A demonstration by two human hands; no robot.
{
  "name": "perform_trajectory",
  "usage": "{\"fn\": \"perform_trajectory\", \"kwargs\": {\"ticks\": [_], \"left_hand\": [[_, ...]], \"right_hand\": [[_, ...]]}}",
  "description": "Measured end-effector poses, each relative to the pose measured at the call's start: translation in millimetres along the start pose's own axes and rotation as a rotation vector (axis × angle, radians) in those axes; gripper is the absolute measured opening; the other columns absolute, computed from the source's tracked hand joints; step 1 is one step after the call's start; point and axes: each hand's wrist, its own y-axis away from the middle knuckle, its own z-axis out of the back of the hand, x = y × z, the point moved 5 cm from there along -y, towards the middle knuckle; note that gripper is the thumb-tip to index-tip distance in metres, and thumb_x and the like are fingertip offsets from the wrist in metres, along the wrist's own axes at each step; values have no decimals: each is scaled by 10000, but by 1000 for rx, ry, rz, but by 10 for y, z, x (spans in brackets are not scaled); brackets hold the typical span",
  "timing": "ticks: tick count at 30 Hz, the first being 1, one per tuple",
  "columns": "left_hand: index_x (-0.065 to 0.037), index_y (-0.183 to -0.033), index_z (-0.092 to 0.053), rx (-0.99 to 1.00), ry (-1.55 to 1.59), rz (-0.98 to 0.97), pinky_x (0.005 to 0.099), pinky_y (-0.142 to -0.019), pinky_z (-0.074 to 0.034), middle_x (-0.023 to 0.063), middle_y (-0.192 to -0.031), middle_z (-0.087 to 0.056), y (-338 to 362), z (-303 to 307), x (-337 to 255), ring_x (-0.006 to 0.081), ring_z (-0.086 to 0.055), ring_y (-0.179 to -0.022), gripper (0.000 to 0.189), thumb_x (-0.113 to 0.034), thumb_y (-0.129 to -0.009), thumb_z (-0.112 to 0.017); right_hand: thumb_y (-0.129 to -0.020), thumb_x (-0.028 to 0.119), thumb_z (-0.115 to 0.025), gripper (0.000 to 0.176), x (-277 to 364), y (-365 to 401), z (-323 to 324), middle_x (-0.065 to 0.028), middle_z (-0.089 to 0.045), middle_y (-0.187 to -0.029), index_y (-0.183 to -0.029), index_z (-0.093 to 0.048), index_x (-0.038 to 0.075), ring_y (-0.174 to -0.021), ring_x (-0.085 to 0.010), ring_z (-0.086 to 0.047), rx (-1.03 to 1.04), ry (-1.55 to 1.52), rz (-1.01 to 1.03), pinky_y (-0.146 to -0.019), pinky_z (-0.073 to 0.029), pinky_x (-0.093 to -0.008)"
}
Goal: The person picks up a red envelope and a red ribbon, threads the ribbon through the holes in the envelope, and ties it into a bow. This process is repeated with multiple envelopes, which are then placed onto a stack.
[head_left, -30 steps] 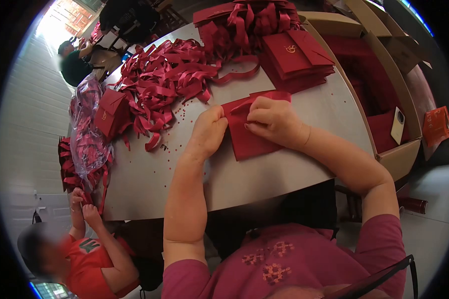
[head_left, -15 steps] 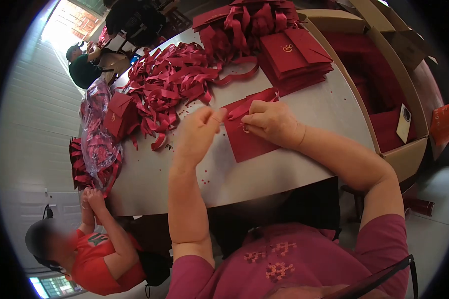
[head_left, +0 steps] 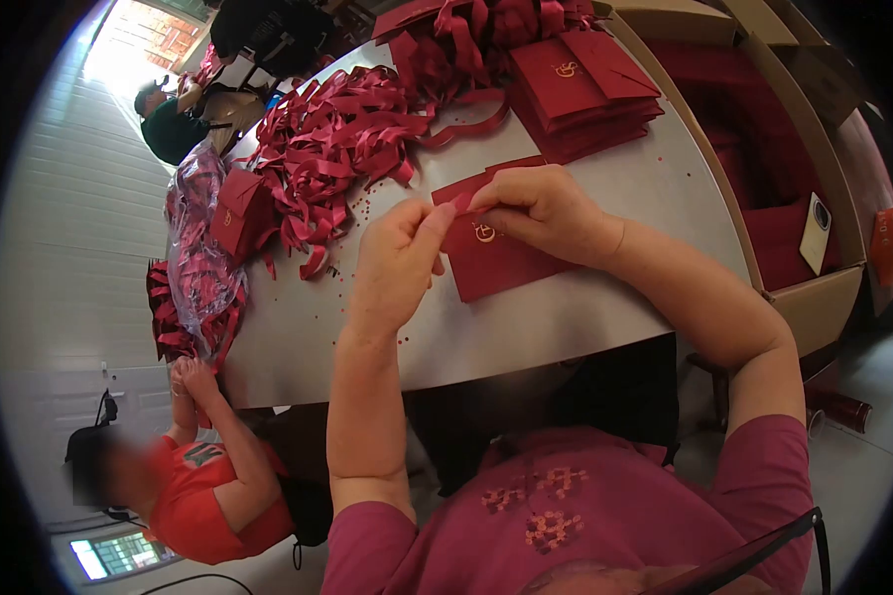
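A flat red paper bag (head_left: 506, 266) with a gold logo lies on the metal table in front of me. Above its upper left part, my left hand (head_left: 399, 260) and my right hand (head_left: 548, 213) meet, fingertips pinched on a short piece of red ribbon (head_left: 460, 202). The rest of that ribbon is mostly hidden by my fingers. Beyond the bag is a stack of red bags (head_left: 585, 89). To its left spreads a tangled heap of red ribbons (head_left: 342, 129).
An open cardboard box (head_left: 814, 297) holding red material and a phone (head_left: 815, 234) stands at the right. Plastic-wrapped ribbons (head_left: 196, 238) lie at the table's left edge, near a person in a red shirt (head_left: 218, 496). Other people are farther back.
My left hand has moved right to meet my right hand, which has risen slightly from the logo. Both now pinch the ribbon. The view has shifted slightly.
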Motion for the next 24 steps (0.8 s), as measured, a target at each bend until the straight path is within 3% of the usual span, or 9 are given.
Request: {"fn": "perform_trajectory", "kwargs": {"ticks": [3,5,10,12,15,17,19,21,24], "left_hand": [[6,-840,-637,-108,-28,185,241,-465,-397,15,-652,-585,178,11,307,72,-536,-542,249,-217,-945,-609],[8,-877,-658,-110,2,315,236,-484,-410,29,-664,-608,277,-45,480,78,-539,-549,215,-204,-907,-655],[8,-890,-672,-172,-125,132,222,-518,-412,28,-674,-620,290,-145,514,71,-530,-568,128,-105,-839,-703],[8,-886,-675,-199,-141,109,218,-528,-410,27,-679,-623,272,-148,480,68,-525,-572,116,-74,-815,-716],[-16,-904,-653,-225,152,239,200,-442,-327,-16,-669,-580,262,-141,562,49,-463,-503,91,-14,-828,-704],[-31,-911,-643,-198,474,309,187,-420,-291,-16,-670,-574,256,-145,611,50,-446,-478,90,8,-841,-686],[-33,-932,-643,-164,564,337,186,-411,-287,-14,-692,-583,225,-127,664,47,-443,-477,95,11,-853,-672],[-36,-953,-642,-130,655,364,186,-402,-282,-11,-715,-593,208,-131,683,44,-441,-475,101,14,-866,-658],[-44,-967,-604,-95,872,399,192,-411,-298,-7,-735,-578,200,-153,652,48,-429,-482,132,12,-860,-657]], "right_hand": [[-850,99,-686,161,23,25,-74,-118,-657,-874,-995,-665,32,-814,-298,-633,-32,299,143,-722,-512,-358],[-855,103,-677,161,9,44,-133,-128,-662,-878,-999,-667,33,-814,-307,-634,19,354,90,-722,-511,-362],[-870,109,-647,159,-77,67,-181,-148,-673,-899,-1004,-671,27,-812,-326,-641,100,356,13,-727,-509,-369],[-886,116,-634,150,-94,68,-151,-143,-669,-865,-994,-667,17,-786,-282,-644,115,268,-96,-717,-506,-358],[-917,140,-620,156,-59,46,-120,-106,-670,-807,-964,-665,-2,-749,-186,-632,132,128,-200,-692,-497,-322],[-908,163,-628,181,-119,29,-108,-110,-678,-796,-973,-670,-1,-729,-192,-639,129,15,-265,-690,-503,-327],[-900,185,-637,206,-151,35,-101,-115,-685,-786,-983,-675,1,-709,-198,-645,126,-93,-332,-687,-509,-332],[-908,158,-620,187,-136,36,-79,-72,-676,-746,-979,-646,-13,-683,-131,-628,85,-228,-386,-637,-503,-297],[-906,133,-611,153,-74,23,-31,-59,-671,-733,-968,-614,-6,-633,-112,-607,116,-185,-471,-585,-491,-270]]}}
